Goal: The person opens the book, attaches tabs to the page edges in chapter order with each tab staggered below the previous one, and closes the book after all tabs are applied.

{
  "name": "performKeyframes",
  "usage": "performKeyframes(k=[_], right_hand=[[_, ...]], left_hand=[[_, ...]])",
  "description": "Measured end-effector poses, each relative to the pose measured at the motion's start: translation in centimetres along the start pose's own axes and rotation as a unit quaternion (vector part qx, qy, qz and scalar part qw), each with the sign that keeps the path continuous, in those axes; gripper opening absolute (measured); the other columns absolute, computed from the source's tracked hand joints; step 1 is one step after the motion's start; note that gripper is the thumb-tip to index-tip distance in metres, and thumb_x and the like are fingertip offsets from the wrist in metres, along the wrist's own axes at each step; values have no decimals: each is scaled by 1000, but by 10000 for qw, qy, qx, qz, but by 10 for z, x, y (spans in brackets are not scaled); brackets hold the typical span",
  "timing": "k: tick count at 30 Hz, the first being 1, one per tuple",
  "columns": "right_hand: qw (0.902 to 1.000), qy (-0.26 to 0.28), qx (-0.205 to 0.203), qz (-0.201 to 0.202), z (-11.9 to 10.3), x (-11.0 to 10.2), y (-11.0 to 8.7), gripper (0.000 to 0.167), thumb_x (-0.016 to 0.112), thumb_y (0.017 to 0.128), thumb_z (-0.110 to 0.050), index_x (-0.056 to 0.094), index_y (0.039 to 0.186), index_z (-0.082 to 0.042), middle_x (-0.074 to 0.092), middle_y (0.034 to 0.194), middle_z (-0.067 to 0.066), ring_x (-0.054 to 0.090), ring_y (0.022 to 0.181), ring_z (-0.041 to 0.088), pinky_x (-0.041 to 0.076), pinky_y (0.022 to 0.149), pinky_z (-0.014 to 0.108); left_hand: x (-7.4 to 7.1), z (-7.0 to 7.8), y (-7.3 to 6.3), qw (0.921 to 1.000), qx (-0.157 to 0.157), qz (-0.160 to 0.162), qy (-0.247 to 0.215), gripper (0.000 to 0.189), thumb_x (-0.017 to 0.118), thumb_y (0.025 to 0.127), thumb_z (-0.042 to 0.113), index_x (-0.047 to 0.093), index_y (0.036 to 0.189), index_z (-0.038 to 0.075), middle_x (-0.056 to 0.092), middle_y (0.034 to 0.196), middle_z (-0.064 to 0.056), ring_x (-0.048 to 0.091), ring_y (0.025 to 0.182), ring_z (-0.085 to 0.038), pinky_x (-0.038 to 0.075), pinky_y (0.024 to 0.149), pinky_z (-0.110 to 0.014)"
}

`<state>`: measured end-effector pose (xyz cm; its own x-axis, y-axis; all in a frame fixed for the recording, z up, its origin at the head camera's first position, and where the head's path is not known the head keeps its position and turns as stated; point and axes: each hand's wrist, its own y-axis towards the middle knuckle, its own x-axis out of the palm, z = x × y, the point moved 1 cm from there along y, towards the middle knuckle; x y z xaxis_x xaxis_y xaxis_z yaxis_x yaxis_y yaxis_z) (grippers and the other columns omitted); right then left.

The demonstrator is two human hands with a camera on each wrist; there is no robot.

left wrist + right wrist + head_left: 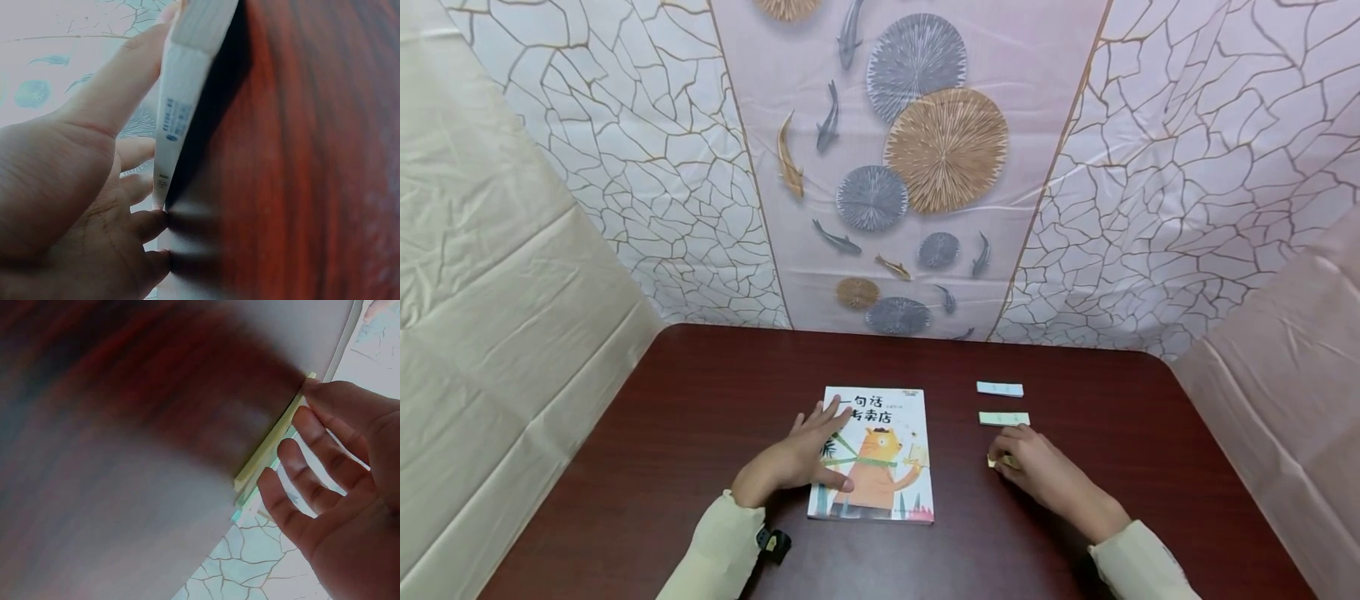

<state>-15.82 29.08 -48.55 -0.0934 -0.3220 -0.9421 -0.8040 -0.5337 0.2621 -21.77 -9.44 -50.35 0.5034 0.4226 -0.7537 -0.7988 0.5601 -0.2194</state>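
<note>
My left hand [797, 457] rests with spread fingers on the left part of a picture book [880, 492], whose cover has a cartoon animal and Chinese characters. In the left wrist view the book's spine [178, 119] faces me, with the thumb over the cover and the other fingertips along the far part of the spine. To the right of the book, my right hand [1037, 467] pinches a small yellow sticky note pad [269, 447] low at the tabletop. Its thumb is at the near end, and part of the pad is hidden under the fingers in the head view.
Beyond the right hand lie a green sticky note pad [1002, 418] and, farther back, a light blue one [1000, 388], roughly in line. All sit on a dark red wooden table [715, 400]. Patterned cloth [880, 250] hangs behind its far edge, with pale cloth on both sides.
</note>
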Motion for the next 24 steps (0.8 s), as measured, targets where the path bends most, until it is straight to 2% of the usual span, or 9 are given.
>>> performKeyframes(k=[9, 15, 21, 24], right_hand=[[9998, 51, 83, -190, 0, -2, 5, 24, 86, 83, 2, 71, 88, -17, 66, 89, -7, 63, 86, 16, 56, 72, 30], [9959, 575, 574, -410, 8, -7, 4, 33, 88, 82, -2, 61, 95, -15, 55, 94, -6, 53, 87, 12, 51, 76, 33], [9924, 369, 994, -623, 19, -19, -11, 35, 90, 81, -6, 68, 108, -9, 61, 103, -1, 60, 98, 23, 54, 83, 44], [9890, 365, 1171, -827, 24, -19, -20, 33, 87, 83, -5, 70, 111, -6, 62, 102, 0, 60, 95, 22, 54, 80, 42]], left_hand=[[-1, -1, 1, 10000, 18, -22, -12, 116, 92, 80, 44, 24, 169, 17, 0, 178, -7, -7, 163, -36, -4, 128, -62], [-4, -1, 2, 10000, 12, -81, 48, 117, 92, 80, 45, 22, 170, 18, -2, 178, -6, -8, 162, -35, -5, 128, -61], [-5, -1, 3, 9999, -19, -150, 81, 118, 91, 80, 47, 21, 170, 17, -4, 178, -7, -9, 162, -36, -6, 128, -61], [-3, -1, 4, 9998, -43, -177, 72, 118, 91, 80, 47, 21, 170, 18, -4, 177, -6, -9, 162, -35, -6, 128, -61]])
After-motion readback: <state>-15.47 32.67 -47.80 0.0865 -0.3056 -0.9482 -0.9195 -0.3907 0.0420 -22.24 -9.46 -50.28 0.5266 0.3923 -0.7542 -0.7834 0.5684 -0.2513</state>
